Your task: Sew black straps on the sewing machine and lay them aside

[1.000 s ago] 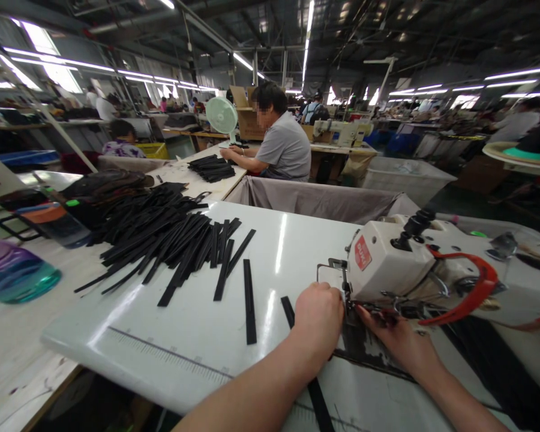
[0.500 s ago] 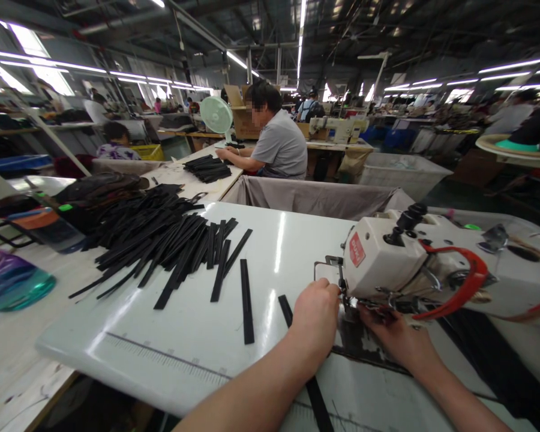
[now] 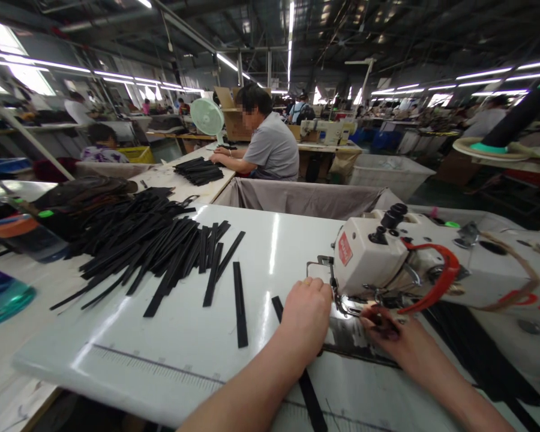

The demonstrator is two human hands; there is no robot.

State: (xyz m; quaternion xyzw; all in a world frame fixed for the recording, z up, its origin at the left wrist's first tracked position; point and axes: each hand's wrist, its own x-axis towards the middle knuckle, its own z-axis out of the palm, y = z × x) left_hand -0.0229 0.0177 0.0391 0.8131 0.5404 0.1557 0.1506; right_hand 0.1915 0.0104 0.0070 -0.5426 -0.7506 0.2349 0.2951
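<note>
My left hand [image 3: 306, 312] is closed, knuckles up, at the left side of the needle area of a white sewing machine [image 3: 364, 255]; what its fingertips grip is hidden. A black strip [image 3: 310, 399] passes beneath my left wrist. To the right of the needle, my right hand [image 3: 393, 333] has curled fingers around a small dark reddish object [image 3: 381, 323] that I cannot make out. One black strip [image 3: 240, 305] lies alone on the white table, left of my left hand. Farther left spreads a large pile of black strips [image 3: 162, 246].
A ruler scale [image 3: 157, 364] runs along the table [image 3: 130, 384] near its front edge. Bottles stand at the far left. Beyond the table are a cloth-lined bin [image 3: 292, 197], a seated person [image 3: 272, 141] and a green fan [image 3: 207, 116]. More black strips [image 3: 481, 354] lie right of the machine.
The view has shifted slightly, moving the scene leftward. My right hand sits a little farther from the needle area, where bare metal now shows. My left hand stays beside the machine.
</note>
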